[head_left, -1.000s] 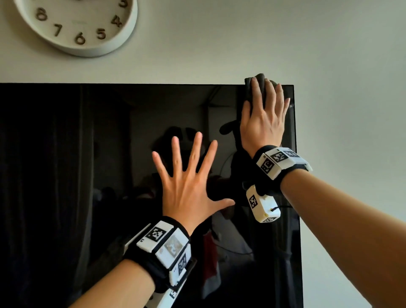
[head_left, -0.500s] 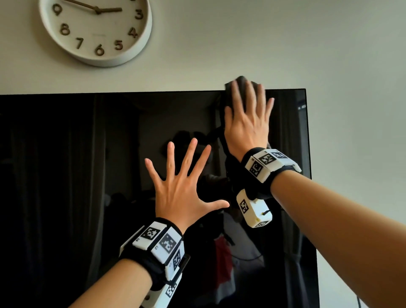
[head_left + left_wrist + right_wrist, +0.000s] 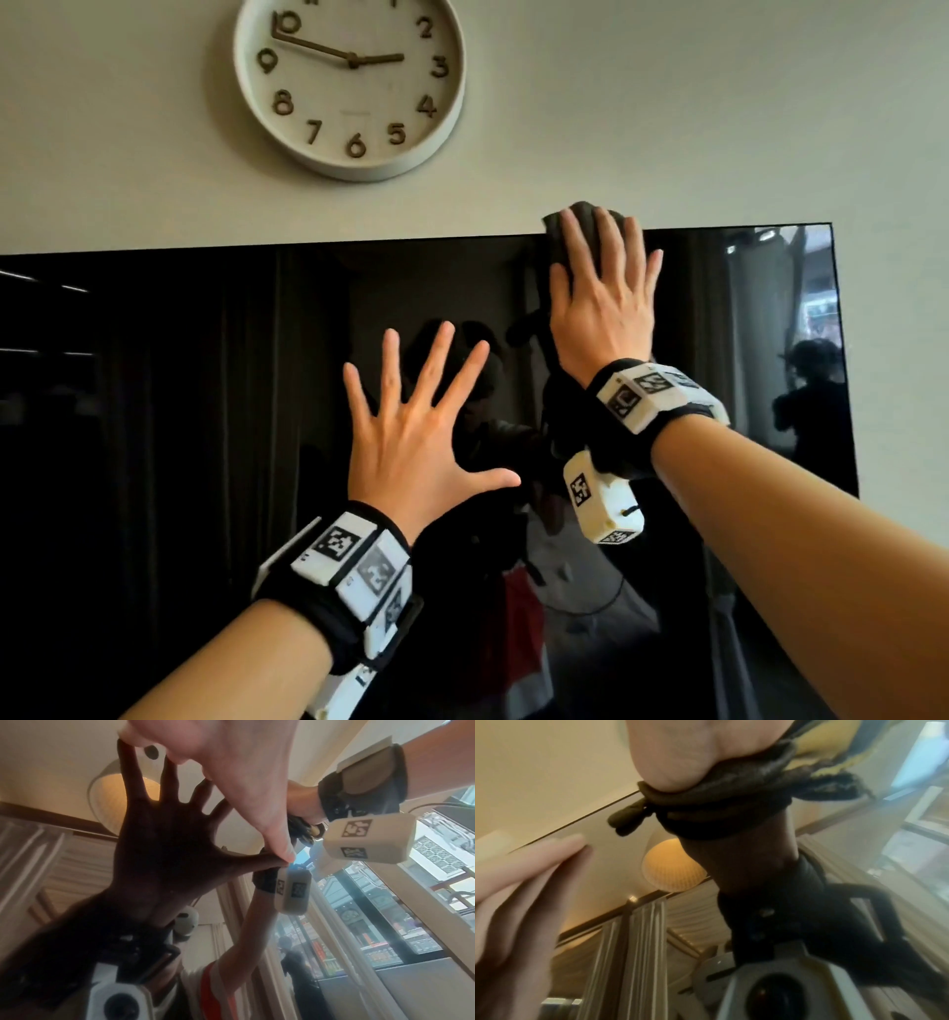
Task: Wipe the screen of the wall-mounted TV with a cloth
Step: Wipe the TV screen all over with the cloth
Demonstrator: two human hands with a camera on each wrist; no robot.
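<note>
The wall-mounted TV screen (image 3: 179, 437) is black and glossy and mirrors the room. My right hand (image 3: 601, 303) lies flat with straight fingers on a dark cloth (image 3: 585, 216) and presses it to the screen at its top edge, right of centre. The cloth sticks out above my fingertips, past the edge. From the right wrist, the bunched cloth (image 3: 731, 801) shows under my palm (image 3: 675, 750). My left hand (image 3: 411, 426) rests on the glass lower left of the right one, fingers spread wide, holding nothing. Its thumb (image 3: 282, 854) touches the screen.
A round white wall clock (image 3: 352, 85) hangs on the pale wall just above the TV's top edge, left of my right hand. The screen's right edge (image 3: 842, 360) runs down beyond my right wrist, with bare wall past it.
My right hand has slid the cloth leftward along the top edge, away from the screen's upper right corner. The left hand stays spread on the glass.
</note>
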